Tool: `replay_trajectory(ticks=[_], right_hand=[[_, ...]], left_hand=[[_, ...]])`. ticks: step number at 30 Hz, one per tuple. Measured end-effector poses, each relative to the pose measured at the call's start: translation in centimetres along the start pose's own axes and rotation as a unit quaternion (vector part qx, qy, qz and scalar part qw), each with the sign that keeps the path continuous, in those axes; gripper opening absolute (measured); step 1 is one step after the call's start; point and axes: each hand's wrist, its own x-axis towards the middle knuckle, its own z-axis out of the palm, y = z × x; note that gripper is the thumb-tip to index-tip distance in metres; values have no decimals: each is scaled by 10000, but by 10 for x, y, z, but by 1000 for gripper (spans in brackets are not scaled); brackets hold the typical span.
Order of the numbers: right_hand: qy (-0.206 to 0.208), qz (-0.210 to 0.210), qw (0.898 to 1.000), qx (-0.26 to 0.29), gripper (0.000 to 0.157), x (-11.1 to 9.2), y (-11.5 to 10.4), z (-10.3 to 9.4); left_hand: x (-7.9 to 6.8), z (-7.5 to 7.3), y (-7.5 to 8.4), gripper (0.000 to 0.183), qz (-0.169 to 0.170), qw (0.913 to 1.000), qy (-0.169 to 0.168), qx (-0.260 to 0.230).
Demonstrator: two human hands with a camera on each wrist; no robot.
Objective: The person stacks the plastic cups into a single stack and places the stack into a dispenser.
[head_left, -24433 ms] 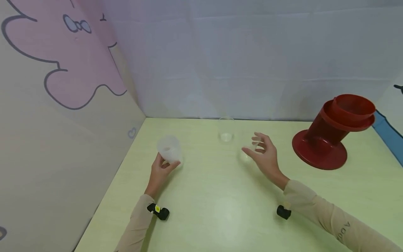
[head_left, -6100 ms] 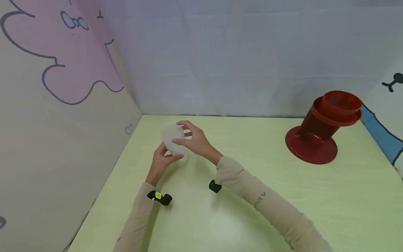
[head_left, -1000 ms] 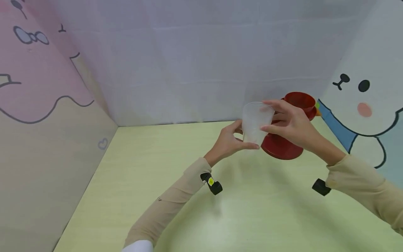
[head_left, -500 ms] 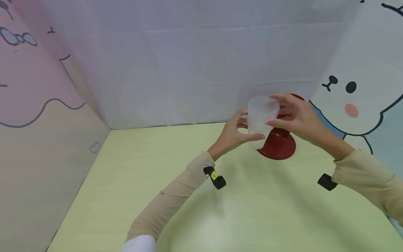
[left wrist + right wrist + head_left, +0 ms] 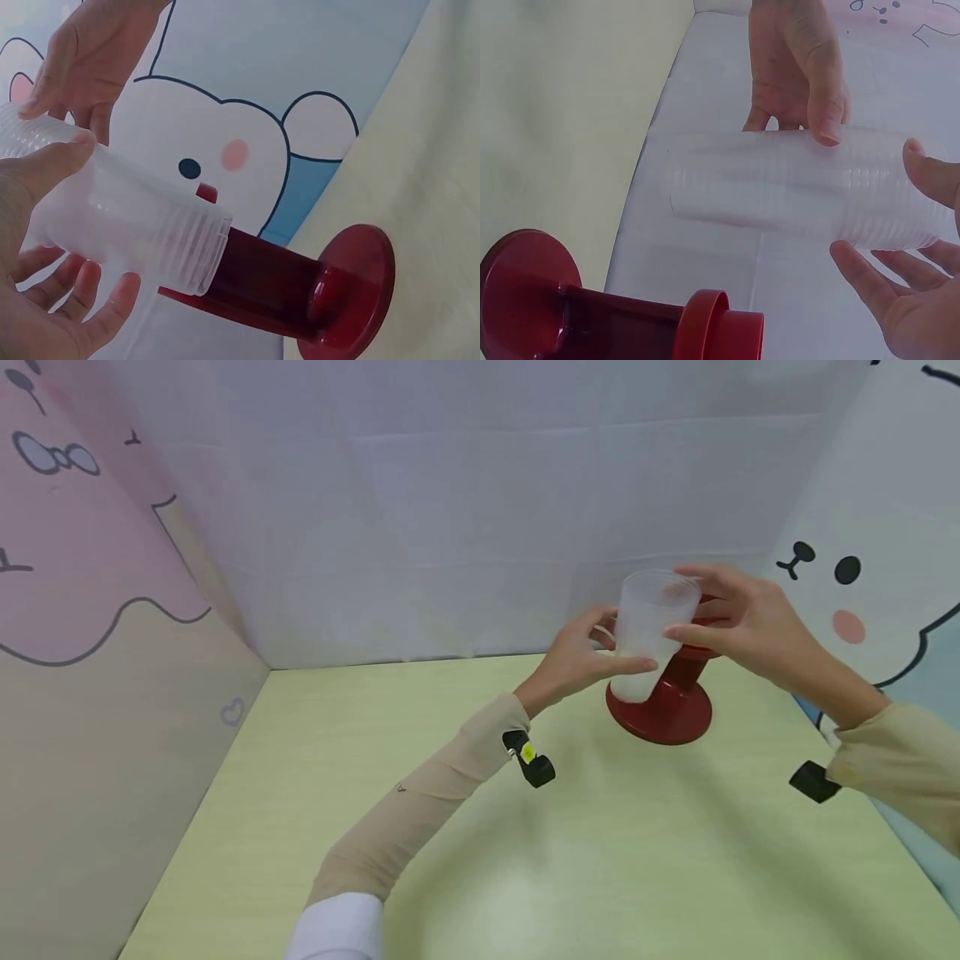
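Note:
Both hands hold a stack of nested clear plastic cups point(image 5: 651, 631) above the table, slightly tilted with the rims up. My left hand point(image 5: 581, 656) grips the lower part, thumb across the front. Near the rims, my right hand point(image 5: 757, 622) holds the stack between thumb and fingers. Ridged, layered rims of the cups point(image 5: 780, 180) show in the right wrist view. Behind the stack stands a red plastic stand point(image 5: 667, 718) with a round base and slanted tube, its upper part largely hidden by the cups and right hand. In the left wrist view the cups point(image 5: 142, 210) overlap the red tube.
The pale yellow-green table point(image 5: 450, 827) ends at a whitish cloth backdrop point(image 5: 420, 527). Cartoon-printed side panels stand left and right. A small black camera point(image 5: 531, 760) sits on the left wrist and another point(image 5: 815, 782) on the right.
Cups that stood apart on the table earlier are now in one stack. During the last second both hands have carried it right and slightly up, in front of the red stand.

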Motion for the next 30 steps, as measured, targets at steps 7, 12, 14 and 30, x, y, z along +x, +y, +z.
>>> replay_trajectory(ticks=[7,12,14,30], right_hand=[[-5,78,9994,-345,68,2,1,-11],[-74,111,9991,-391,68,8,4,-23],[-91,120,9989,-437,68,11,5,-28],[815,377,9947,-496,69,24,3,-58]], left_hand=[[13,0,14,66,-30,10000,-30,59],[22,1,25,70,40,9999,13,135],[25,2,28,70,86,9997,64,203],[56,11,62,69,348,9978,347,435]])
